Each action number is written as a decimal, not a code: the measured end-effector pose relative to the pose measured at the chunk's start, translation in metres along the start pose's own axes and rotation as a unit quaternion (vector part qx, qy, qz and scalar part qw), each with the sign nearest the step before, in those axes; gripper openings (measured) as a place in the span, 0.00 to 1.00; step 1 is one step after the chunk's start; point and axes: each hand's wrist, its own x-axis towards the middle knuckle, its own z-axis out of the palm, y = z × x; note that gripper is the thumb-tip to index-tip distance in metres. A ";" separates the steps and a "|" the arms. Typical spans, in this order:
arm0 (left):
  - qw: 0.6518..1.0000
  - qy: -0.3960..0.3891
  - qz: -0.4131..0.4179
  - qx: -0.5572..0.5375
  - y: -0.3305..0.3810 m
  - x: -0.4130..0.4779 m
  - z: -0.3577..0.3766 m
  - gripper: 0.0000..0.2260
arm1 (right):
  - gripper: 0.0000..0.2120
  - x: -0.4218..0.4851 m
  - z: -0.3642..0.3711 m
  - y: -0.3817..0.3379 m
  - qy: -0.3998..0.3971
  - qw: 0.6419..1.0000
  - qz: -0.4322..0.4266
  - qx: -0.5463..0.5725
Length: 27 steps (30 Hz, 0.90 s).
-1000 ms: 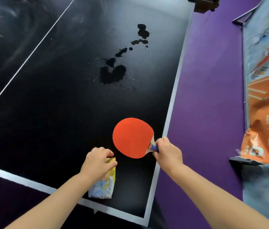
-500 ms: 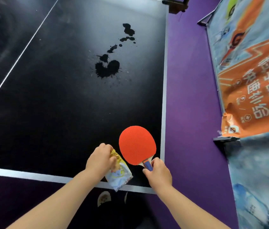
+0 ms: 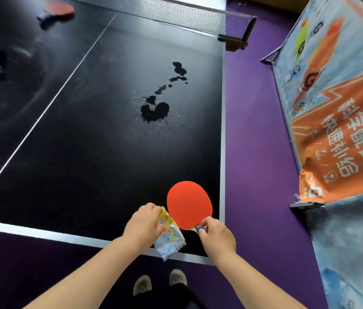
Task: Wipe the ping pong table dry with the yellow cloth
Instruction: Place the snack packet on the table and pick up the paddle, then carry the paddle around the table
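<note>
Left hand (image 3: pixel 143 227) grips cloth (image 3: pixel 168 238) at table (image 3: pixel 75 175) near edge. Right hand (image 3: pixel 218 238) pinches paddle (image 3: pixel 189 204) handle. Spill (image 3: pixel 155 110) lies at 12 o'clock from cloth, well apart, elongated toward 1 o'clock. Left hand suits the reach.

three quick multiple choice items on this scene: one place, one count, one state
1. Where on the table is the big spill?
A right of the centre line
B left of it
C on the floor
2. How many paddles show?
A one
B two
C three
3. What is the right hand doing?
A lying flat
B holding a paddle handle
C hanging idle
1 A: it lies between centre line and right edge.
2 B: near paddle, far paddle by the net.
3 B: fingers curl round the handle.
</note>
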 end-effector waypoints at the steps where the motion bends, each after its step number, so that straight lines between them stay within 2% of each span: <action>1: 1.000 0.002 0.001 -0.001 0.003 -0.002 -0.006 0.19 | 0.09 0.003 -0.005 -0.004 -0.002 1.000 -0.023 -0.007; 7: 0.998 0.052 -0.037 0.003 0.012 -0.017 -0.041 0.16 | 0.10 0.025 -0.040 -0.044 0.049 0.978 -0.189 -0.075; 10: 0.993 0.087 -0.077 -0.018 0.009 -0.031 -0.053 0.16 | 0.04 0.036 -0.051 -0.071 0.096 0.945 -0.283 -0.132; 14: 0.979 0.131 -0.143 -0.062 -0.007 -0.064 -0.067 0.14 | 0.11 0.037 -0.050 -0.117 0.023 0.927 -0.334 -0.167; 20: 0.945 0.171 -0.257 -0.105 -0.059 -0.138 -0.076 0.14 | 0.10 0.001 -0.018 -0.194 -0.006 0.880 -0.430 -0.201; 27: 0.914 0.220 -0.313 -0.138 -0.145 -0.228 -0.088 0.13 | 0.10 -0.072 0.039 -0.294 -0.029 0.836 -0.503 -0.219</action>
